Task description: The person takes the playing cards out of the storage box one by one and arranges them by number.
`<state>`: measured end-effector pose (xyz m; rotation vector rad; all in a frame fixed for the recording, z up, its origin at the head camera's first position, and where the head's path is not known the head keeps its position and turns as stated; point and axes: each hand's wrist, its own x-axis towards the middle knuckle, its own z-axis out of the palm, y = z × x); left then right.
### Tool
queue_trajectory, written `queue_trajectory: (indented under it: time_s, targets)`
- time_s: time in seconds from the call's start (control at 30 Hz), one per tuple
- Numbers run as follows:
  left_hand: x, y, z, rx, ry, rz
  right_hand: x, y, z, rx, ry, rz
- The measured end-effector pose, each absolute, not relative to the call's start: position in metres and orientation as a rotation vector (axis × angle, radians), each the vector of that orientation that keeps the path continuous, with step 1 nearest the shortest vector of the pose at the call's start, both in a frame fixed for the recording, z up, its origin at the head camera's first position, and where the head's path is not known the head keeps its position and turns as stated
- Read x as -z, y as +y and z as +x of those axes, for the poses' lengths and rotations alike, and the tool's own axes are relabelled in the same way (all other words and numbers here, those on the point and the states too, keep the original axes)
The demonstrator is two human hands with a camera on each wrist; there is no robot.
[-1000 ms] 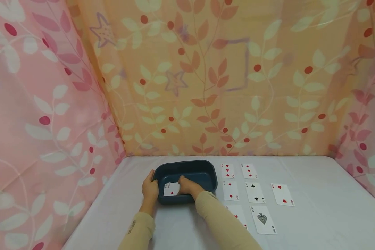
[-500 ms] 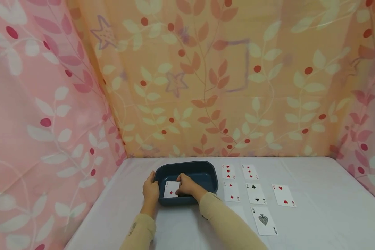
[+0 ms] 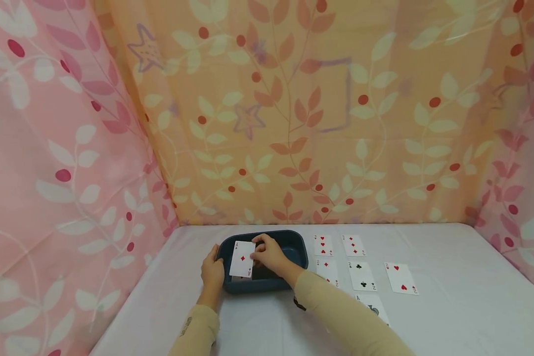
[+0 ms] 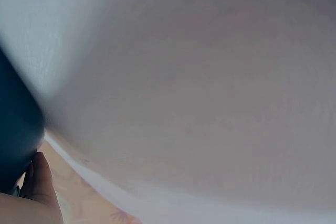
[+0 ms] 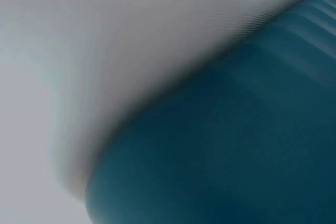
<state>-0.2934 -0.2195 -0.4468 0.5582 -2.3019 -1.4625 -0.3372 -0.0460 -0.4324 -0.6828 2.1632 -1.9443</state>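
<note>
A dark blue plastic bin point(image 3: 267, 285) stands on the white-covered table. My left hand point(image 3: 212, 269) grips its left end, with the thumb at the rim. Between thumb and fingers, my right hand point(image 3: 270, 254) pinches the right edge of an ace of diamonds point(image 3: 242, 267), tilted up inside the bin. Part of another card point(image 3: 240, 279) shows beneath its lower edge. In the left wrist view the left hand point(image 4: 41, 198) lies against the bin's wall point(image 4: 18, 124). The right wrist view is filled mostly by the bin's outer side point(image 5: 226, 145); the right hand is out of sight there.
Face-up cards lie right of the bin: three of hearts point(image 3: 323, 245), three of diamonds point(image 3: 353, 245), two of diamonds point(image 3: 326, 270), two of clubs point(image 3: 362, 276), two of hearts point(image 3: 401, 278). The right sleeve point(image 3: 338, 311) partly covers an ace of spades point(image 3: 374, 304). Patterned curtains point(image 3: 267, 198) enclose the table.
My right hand has lifted the ace of diamonds from the bin's floor, tilting it up. The right forearm has shifted right, now covering the red ace and part of the ace of spades. Left hand stays put.
</note>
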Motion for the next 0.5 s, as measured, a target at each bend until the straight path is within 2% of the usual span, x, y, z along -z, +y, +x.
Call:
queue_trajectory:
  time_s: [0.5]
  targets:
    - [0.448,-0.22,-0.294,1.39,-2.307,0.514,0.411,-0.003,-0.329,1.936,2.151,-0.515]
